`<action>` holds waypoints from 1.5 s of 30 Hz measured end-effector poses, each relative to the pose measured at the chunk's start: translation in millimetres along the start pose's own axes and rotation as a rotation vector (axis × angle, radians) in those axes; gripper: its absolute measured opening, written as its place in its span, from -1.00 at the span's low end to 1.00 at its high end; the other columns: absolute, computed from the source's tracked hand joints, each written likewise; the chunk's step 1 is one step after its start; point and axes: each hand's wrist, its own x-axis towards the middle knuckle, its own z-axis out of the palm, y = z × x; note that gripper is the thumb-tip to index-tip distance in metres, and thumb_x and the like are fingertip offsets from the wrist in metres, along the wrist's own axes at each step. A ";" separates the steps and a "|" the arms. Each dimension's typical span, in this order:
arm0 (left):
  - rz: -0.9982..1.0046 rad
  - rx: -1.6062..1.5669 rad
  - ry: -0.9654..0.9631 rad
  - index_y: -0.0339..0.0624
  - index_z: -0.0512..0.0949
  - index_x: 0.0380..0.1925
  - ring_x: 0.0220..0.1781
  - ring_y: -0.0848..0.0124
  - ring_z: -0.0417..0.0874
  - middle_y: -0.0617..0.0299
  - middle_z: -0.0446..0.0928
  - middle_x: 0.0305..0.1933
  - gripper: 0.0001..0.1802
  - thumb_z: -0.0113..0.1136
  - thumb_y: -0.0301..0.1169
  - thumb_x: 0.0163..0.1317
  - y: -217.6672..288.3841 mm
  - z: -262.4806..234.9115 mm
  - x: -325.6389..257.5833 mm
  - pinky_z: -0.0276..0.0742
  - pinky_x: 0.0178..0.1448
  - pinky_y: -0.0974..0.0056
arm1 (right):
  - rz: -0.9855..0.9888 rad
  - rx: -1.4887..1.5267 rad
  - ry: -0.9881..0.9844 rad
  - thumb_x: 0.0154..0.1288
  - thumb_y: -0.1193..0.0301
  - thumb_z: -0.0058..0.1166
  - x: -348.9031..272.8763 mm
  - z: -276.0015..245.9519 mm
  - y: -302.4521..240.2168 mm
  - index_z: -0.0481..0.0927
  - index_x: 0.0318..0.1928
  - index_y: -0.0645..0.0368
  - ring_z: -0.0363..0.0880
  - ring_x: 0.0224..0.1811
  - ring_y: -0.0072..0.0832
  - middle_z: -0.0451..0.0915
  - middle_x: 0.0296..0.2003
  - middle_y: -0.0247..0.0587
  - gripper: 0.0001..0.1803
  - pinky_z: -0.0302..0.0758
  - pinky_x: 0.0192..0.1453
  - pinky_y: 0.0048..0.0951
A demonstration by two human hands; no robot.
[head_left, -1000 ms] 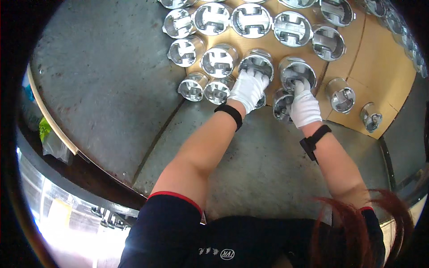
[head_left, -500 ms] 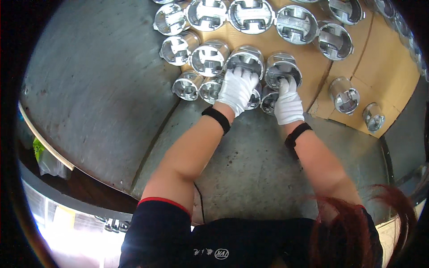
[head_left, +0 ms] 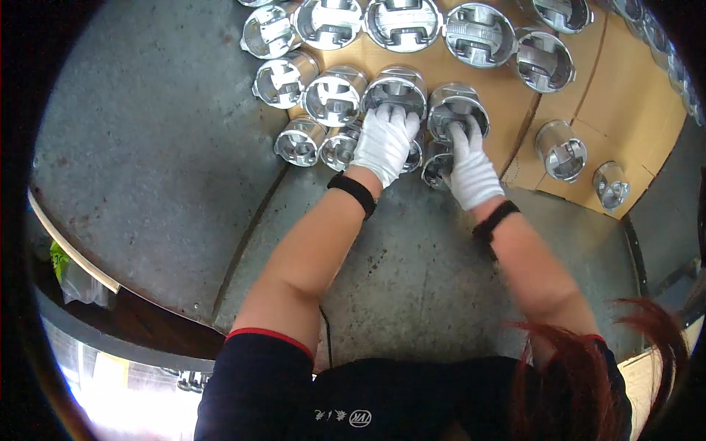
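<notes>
Both my hands wear white gloves and black wristbands. My left hand (head_left: 384, 141) rests on a shiny metal piston (head_left: 396, 90) with its fingers curled over the near rim. My right hand (head_left: 471, 170) grips the neighbouring piston (head_left: 457, 109), fingers inside its open skirt. Both pistons stand open side up on brown cardboard (head_left: 588, 81). Smaller pistons (head_left: 300, 140) lie just in front, partly hidden under my hands.
Several more pistons (head_left: 478, 33) stand in rows on the cardboard at the top. Two others (head_left: 560, 151) sit apart at the right. The cardboard lies on a round grey metal table (head_left: 147, 162); its curved edge runs at the lower left.
The view has shifted so the pistons sit lower and closer. Both hands stay on the same two pistons, with my right hand's fingers pushed deeper into its piston.
</notes>
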 end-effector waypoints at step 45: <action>0.325 -0.321 -0.198 -0.23 0.58 -0.13 -0.23 0.11 0.70 0.03 0.63 -0.24 -0.76 0.05 -0.44 0.24 70.4 -20.8 -14.7 0.62 -0.19 0.05 | -0.036 -0.078 0.325 0.02 0.48 0.38 -40.6 -74.8 132.8 0.33 0.30 0.13 0.51 0.16 -0.08 0.43 0.18 0.01 -0.21 0.52 0.25 -0.19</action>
